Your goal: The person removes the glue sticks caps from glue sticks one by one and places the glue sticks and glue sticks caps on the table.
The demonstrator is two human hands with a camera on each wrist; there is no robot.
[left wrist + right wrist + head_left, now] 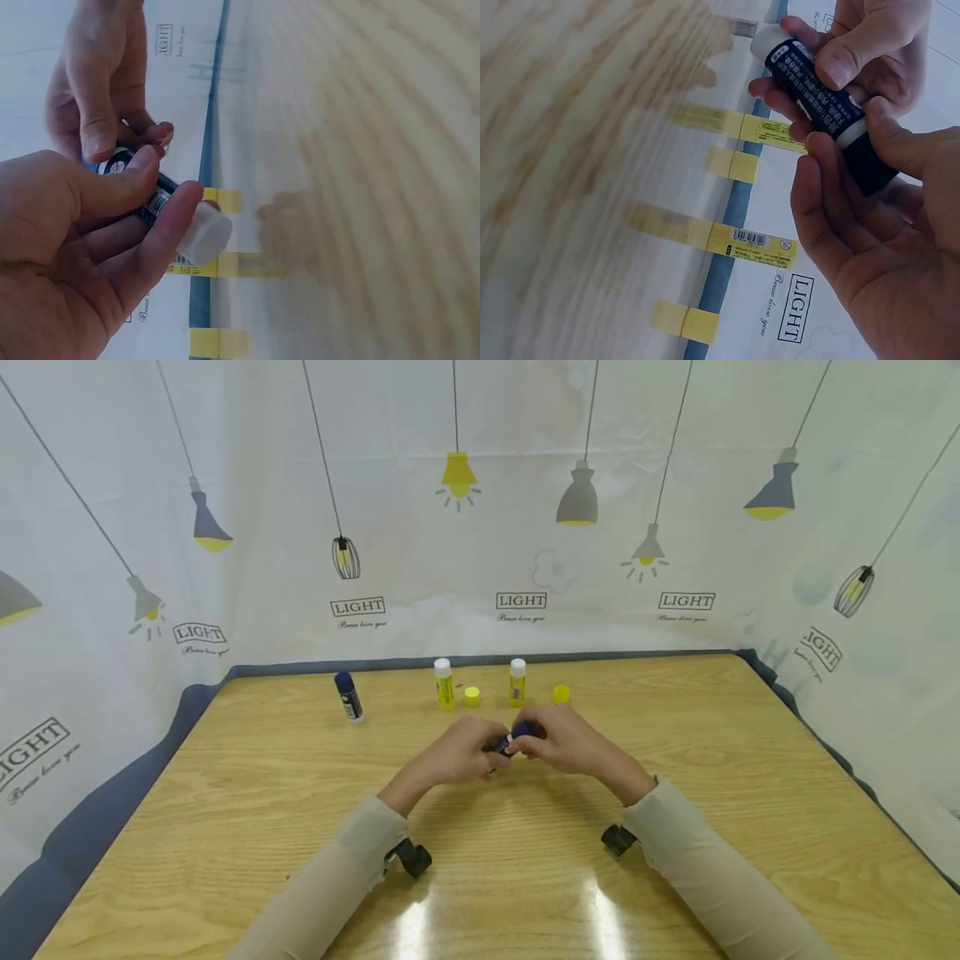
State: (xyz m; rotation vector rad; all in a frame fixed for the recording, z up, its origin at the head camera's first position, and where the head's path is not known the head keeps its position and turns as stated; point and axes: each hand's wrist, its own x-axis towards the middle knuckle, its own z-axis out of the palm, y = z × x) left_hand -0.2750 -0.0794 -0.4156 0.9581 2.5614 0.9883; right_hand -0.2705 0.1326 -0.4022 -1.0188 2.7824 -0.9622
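Both hands hold one dark blue glue stick (814,90) above the table, tilted. My left hand (467,752) grips its labelled body between thumb and fingers, and the white base (206,238) sticks out past them. At the other end, my right hand (564,740) pinches the dark blue cap (868,163) between thumb and fingers. A white band shows between cap and body in the right wrist view. Beyond the hands stand two yellow glue sticks with white tops, one on the left (445,687) and one on the right (517,683).
A yellow cap (472,697) lies beside the left yellow stick; another yellow cap (561,694) is right of the other. A second dark blue glue stick (349,697) stands at the back left. The wooden table (225,827) meets a lamp-printed curtain (420,610) behind.
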